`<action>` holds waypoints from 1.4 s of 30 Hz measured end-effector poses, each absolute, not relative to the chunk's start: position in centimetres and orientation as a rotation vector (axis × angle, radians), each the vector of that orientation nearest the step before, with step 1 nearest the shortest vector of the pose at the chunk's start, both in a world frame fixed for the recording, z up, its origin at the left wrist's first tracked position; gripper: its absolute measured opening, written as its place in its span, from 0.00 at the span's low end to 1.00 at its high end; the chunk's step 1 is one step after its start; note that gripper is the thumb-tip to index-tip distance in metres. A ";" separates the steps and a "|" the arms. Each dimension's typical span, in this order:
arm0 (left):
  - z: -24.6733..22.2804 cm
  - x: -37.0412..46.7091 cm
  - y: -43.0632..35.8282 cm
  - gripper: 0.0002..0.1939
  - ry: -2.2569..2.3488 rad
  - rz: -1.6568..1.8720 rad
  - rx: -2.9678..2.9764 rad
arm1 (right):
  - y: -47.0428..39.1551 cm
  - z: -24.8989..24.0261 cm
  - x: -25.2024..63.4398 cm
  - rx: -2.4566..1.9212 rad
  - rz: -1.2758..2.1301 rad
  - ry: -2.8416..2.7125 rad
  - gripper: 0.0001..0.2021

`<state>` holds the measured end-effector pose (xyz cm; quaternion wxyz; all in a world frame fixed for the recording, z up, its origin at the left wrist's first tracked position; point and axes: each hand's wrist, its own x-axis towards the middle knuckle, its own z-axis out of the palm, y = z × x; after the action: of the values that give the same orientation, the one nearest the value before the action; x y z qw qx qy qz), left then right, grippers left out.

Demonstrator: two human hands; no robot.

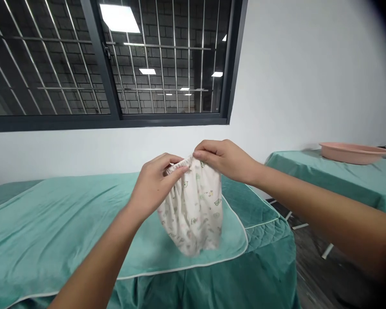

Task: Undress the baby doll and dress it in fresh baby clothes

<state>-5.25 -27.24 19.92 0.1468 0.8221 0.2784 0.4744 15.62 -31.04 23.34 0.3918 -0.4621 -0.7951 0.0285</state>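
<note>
A small white cloth garment [196,210] with a gathered elastic edge and a print of little green and yellow figures hangs between my hands. It looks like baby shorts, though the lower part is slightly blurred. My left hand [159,180] pinches the elastic edge at its left side, thumb in front. My right hand [220,159] grips the same edge at the upper right, fingers closed over it. Below the garment lies a light green blanket [83,223] with white piping, spread over a bed with a darker green quilted cover [260,214].
Behind the bed is a white wall with a dark-framed barred window [170,120]. On the right stands a second green-covered table [309,171], bearing a pink basin [347,153]. White metal legs [327,251] show above the dark floor between the two.
</note>
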 end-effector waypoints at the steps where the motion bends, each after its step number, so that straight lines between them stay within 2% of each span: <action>1: 19.9 -5.3 -27.1 0.11 0.792 1.397 2.376 | -31.1 23.3 16.0 -1.145 0.071 -2.026 0.13; 5: 20.5 -5.2 -27.6 0.10 0.656 1.518 2.367 | -31.9 23.5 17.1 -1.006 0.165 -2.197 0.14; 10: 22.1 -5.4 -29.9 0.09 0.722 1.586 2.297 | -32.5 24.2 17.2 -0.985 0.119 -2.253 0.10; 13: 22.9 -5.8 -30.0 0.12 0.704 1.398 2.045 | -32.6 24.2 16.6 -0.960 0.243 -2.048 0.10; 16: 22.5 -6.0 -29.2 0.17 0.568 1.004 1.817 | -32.5 23.5 15.7 -0.902 0.595 -1.741 0.13; 18: 21.2 -5.9 -28.6 0.19 0.510 0.693 1.800 | -32.2 22.6 15.3 -0.840 0.783 -1.536 0.14; 20: 19.3 -5.6 -27.9 0.18 0.493 0.543 1.810 | -31.8 21.2 15.1 -0.784 0.885 -1.380 0.14; 23: 16.0 -4.9 -26.5 0.15 0.517 0.803 1.658 | -30.9 18.1 15.7 -0.801 1.015 -1.296 0.15; 26: 13.0 -4.2 -24.7 0.11 0.543 1.094 1.427 | -29.8 14.7 16.7 -0.951 1.232 -1.465 0.18; 30: 9.8 -3.0 -22.9 0.11 0.576 1.013 1.419 | -28.1 10.6 17.4 -1.087 1.547 -1.895 0.18; 34: 7.0 -2.4 -22.3 0.15 0.623 0.835 1.384 | -25.9 7.6 17.7 -0.961 1.524 -1.677 0.15; 38: 5.2 -2.7 -21.6 0.15 0.549 0.412 1.486 | -23.6 6.0 17.9 -0.884 1.371 -1.231 0.14; 40: 4.5 -2.8 -20.7 0.15 0.597 0.407 1.452 | -22.6 5.5 18.0 -0.873 1.380 -1.117 0.18; 42: 3.8 -2.7 -19.4 0.18 0.668 0.595 1.299 | -22.0 4.9 18.0 -0.888 1.397 -1.090 0.21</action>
<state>-2.68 -19.39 3.81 0.7047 0.5844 0.3003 0.2677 18.04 -21.97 4.94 0.5480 -0.3749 -0.4599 0.5896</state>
